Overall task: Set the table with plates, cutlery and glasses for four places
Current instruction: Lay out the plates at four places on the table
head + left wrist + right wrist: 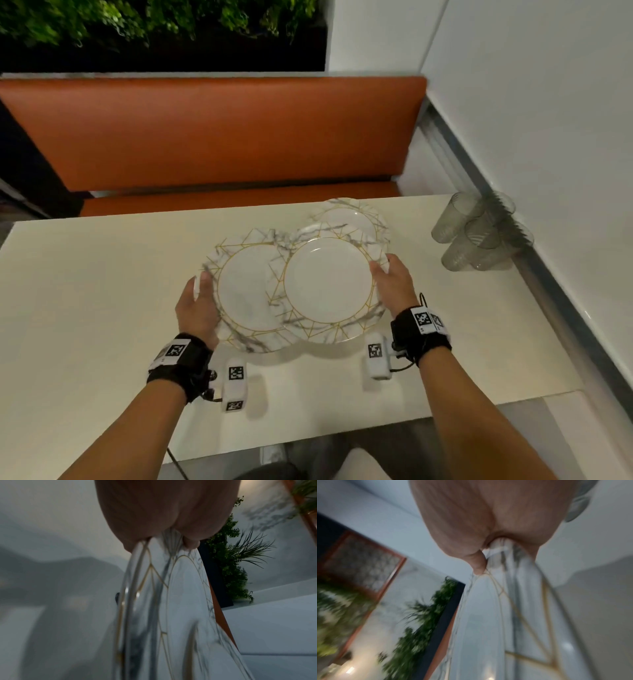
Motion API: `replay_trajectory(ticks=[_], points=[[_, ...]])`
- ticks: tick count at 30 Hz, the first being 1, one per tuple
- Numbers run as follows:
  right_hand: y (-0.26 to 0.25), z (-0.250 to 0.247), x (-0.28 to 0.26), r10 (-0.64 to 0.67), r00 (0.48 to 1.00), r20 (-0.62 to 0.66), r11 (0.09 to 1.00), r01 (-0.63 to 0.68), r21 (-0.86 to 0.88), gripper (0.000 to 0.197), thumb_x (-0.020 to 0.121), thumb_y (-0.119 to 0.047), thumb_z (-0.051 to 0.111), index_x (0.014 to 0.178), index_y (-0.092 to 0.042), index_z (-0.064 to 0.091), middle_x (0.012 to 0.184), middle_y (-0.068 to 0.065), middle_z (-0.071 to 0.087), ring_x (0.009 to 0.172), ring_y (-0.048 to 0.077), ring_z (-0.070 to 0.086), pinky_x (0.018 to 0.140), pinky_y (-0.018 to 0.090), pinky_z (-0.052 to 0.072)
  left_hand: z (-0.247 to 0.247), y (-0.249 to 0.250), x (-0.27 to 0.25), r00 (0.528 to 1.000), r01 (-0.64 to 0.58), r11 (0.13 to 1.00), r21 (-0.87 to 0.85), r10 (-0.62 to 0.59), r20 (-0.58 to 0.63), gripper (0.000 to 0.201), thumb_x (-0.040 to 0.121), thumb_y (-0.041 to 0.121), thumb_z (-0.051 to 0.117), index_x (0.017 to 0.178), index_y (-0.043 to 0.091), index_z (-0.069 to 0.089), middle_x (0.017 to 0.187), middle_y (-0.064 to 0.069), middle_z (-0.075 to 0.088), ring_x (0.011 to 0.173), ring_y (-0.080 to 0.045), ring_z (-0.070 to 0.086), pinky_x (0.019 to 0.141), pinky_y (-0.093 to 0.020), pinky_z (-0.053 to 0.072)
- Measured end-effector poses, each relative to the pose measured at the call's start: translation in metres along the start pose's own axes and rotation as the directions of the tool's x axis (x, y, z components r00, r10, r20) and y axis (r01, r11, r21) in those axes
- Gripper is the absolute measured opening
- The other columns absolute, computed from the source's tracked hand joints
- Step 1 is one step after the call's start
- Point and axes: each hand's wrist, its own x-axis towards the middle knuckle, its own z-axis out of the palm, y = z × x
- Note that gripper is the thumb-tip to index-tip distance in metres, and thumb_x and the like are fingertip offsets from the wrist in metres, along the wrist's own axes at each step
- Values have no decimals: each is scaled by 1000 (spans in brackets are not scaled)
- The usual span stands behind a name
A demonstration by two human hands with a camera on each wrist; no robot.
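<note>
On the cream table [102, 291], my left hand [202, 287] grips the left rim of a white marbled plate with gold lines [243, 291]. My right hand [383, 270] grips the right rim of a matching plate [327, 279], which overlaps the left one. A third such plate [346, 216] lies behind them near the far edge. In the left wrist view the fingers [190, 543] pinch the plate rim [180, 601]. The blurred right wrist view shows the thumb [477, 565] on the plate [488, 615]. Several grey translucent glasses [476, 236] stand at the table's right side.
An orange bench [212, 137] runs along the far side of the table. A white wall with a metal strip [548, 291] borders the right edge, just behind the glasses. Green plants [154, 20] hang above the bench back.
</note>
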Motion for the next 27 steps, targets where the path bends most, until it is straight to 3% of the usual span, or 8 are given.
replay_trajectory(ticks=[3, 7, 9, 12, 18, 21, 24, 27], points=[[36, -24, -16, 74, 986, -148, 989, -54, 135, 15, 99, -21, 57, 107, -13, 65, 96, 2, 67, 90, 22, 62, 76, 32, 50, -18, 2, 1, 997, -48, 999, 10, 49, -53, 71, 96, 56, 62, 155, 21, 42, 158, -7, 46, 139, -27, 50, 112, -46, 46], [94, -45, -30, 205, 953, -221, 973, -175, 150, 14, 97, -18, 55, 102, -10, 64, 98, 12, 68, 100, 35, 64, 80, 37, 50, -36, 2, 7, 984, -116, 991, 71, 125, -130, 70, 99, 54, 58, 155, 16, 42, 158, -9, 44, 142, -27, 46, 115, -44, 42], [116, -49, -37, 244, 944, -221, 967, -221, 125, 15, 99, -17, 53, 104, -8, 64, 98, 11, 67, 99, 35, 63, 72, 32, 46, -45, 0, 9, 975, -139, 985, 104, 155, -162, 72, 99, 57, 57, 155, 14, 42, 159, -10, 44, 144, -28, 44, 117, -46, 40], [141, -50, -44, 292, 933, -211, 956, -278, 94, 15, 100, -16, 52, 105, -8, 63, 101, 11, 65, 96, 31, 60, 77, 32, 42, -47, -1, 5, 968, -132, 987, 86, 147, -204, 70, 100, 56, 55, 155, 16, 42, 158, -7, 45, 143, -26, 45, 117, -45, 40], [170, -50, -49, 326, 927, -183, 940, -339, -40, 20, 100, -20, 52, 111, -10, 64, 109, 13, 68, 102, 33, 62, 91, 41, 51, -38, -8, -27, 968, -119, 991, 63, 130, -216, 56, 103, 51, 52, 146, 15, 53, 128, 6, 54, 125, -18, 54, 102, -30, 44], [176, -55, -50, 320, 933, -164, 927, -344, -148, 25, 101, -27, 50, 113, -10, 64, 105, 10, 67, 97, 32, 62, 83, 35, 48, -33, -15, -41, 969, -126, 990, 68, 137, -206, 55, 106, 46, 50, 149, 12, 50, 123, 4, 51, 117, -14, 50, 99, -24, 37], [179, -58, -50, 299, 943, -145, 917, -326, -230, 26, 101, -31, 52, 105, -9, 64, 95, 8, 65, 92, 31, 63, 75, 29, 41, -30, -20, -50, 969, -134, 983, 126, 156, -192, 49, 106, 46, 48, 142, 13, 57, 129, 3, 57, 122, -19, 55, 98, -27, 41], [180, -60, -49, 260, 956, -140, 921, -288, -261, 22, 98, -30, 60, 105, -10, 63, 96, 8, 67, 89, 29, 66, 74, 30, 46, -29, -27, -55, 968, -124, 977, 173, 158, -194, 51, 106, 48, 47, 142, 14, 57, 136, 2, 58, 125, -20, 55, 100, -31, 43]])
